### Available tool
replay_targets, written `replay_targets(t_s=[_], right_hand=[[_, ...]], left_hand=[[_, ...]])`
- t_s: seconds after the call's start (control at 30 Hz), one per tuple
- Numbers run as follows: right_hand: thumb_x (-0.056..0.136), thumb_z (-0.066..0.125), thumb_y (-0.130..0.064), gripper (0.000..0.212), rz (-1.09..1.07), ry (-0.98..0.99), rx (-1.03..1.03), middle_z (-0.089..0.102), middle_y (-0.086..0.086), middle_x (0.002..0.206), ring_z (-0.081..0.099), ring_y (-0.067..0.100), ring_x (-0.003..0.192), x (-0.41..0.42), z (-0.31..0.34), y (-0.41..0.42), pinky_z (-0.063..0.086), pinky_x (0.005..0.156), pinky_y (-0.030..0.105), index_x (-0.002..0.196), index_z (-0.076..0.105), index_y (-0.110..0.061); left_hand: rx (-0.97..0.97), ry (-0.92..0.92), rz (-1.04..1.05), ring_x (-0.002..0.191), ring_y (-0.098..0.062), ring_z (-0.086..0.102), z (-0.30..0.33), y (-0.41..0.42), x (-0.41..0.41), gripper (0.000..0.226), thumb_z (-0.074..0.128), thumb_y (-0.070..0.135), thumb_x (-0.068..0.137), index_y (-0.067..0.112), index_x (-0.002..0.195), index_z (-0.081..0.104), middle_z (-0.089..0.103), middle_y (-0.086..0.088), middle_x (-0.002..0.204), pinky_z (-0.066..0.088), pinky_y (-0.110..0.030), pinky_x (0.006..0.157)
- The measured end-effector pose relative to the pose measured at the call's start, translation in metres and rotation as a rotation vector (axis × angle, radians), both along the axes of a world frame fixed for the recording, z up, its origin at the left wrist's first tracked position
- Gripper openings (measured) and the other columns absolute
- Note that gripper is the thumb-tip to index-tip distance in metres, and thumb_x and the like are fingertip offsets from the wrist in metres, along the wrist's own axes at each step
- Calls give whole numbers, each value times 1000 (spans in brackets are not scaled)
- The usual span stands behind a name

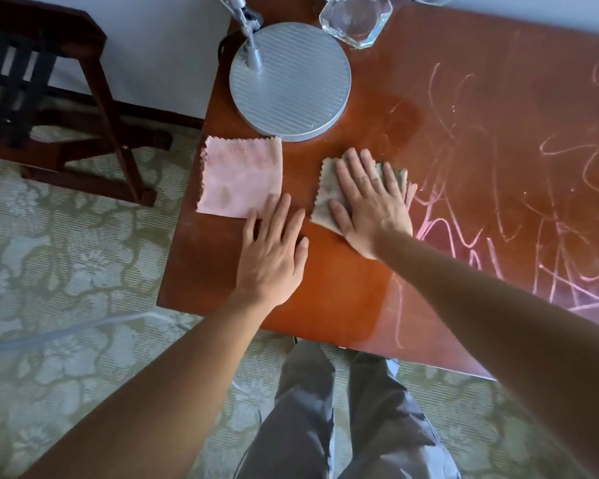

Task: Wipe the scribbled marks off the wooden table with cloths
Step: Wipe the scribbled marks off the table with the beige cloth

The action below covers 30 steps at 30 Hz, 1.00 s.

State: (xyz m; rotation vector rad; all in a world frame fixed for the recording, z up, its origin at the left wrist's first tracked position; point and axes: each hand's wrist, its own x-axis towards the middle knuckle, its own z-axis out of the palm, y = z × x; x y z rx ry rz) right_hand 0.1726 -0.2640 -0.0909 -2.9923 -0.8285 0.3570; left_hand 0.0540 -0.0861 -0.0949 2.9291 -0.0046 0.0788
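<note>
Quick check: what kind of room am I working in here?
Probably a home or hotel room: a wooden table bearing a desk lamp, a patterned carpet and a dark wooden chair.

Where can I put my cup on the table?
Bare wood lies along the near table edge, below the pink cloth and left hand. It's crowded farther back: the lamp base, glass dish and right hand pressing the grey cloth. Scribbles cover the right.

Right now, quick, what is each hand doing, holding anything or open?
Left hand: open, flat on the table, fingertips touching the pink cloth.
Right hand: open, fingers straight, pressing the grey cloth flat.
</note>
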Motion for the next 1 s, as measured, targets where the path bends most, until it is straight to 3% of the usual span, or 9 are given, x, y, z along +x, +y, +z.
replay_targets(t_s=[0.13,0.3,0.4,0.53,0.63,0.9,1.0], right_hand=[[105,10,-54,71,-20,-12,26,-2,5,171,-8,24,158,-8,2,11,0,127,50,164,4,-15],[105,19,-50,68,181,38,61,7,7,171,-2,23,158,-82,2,11,1,127,51,162,11,-14],[104,16,-54,71,276,60,22,-1,6,170,-9,23,157,-55,0,8,-6,126,50,163,2,-18],[104,13,-53,70,-8,15,3,-1,5,172,-8,23,158,37,5,20,-4,127,49,164,4,-18],[104,10,-54,71,-94,-1,-5,-1,5,172,-7,23,158,55,5,29,-3,127,50,164,6,-16],[103,29,-48,69,143,44,98,13,7,170,3,24,158,-112,4,6,3,127,52,163,16,-16],[102,26,-53,71,239,49,72,8,5,170,0,22,158,-98,-1,-4,2,127,51,163,12,-18]], left_hand=[[-44,-94,27,154,-28,27,-8,1,-1,50,36,30,106,6,148,49,40,-15,160,24,-55,122],[-66,-70,13,155,-28,24,-6,3,-1,55,35,24,101,3,150,44,38,-15,161,21,-54,124],[-70,-85,24,154,-29,27,-7,2,0,54,38,24,99,3,148,48,40,-15,160,21,-53,124],[-63,-127,36,153,-29,30,-10,1,-1,47,43,23,101,3,141,55,44,-15,157,24,-53,123],[-65,-126,38,153,-28,29,-11,2,-1,46,43,22,102,3,142,54,44,-14,158,23,-53,124],[-63,-118,23,152,-31,30,-8,4,-2,51,44,19,95,2,142,54,43,-17,157,25,-56,122],[-70,-123,18,152,-31,30,-8,3,-1,49,45,20,96,2,141,55,43,-17,157,24,-56,122]])
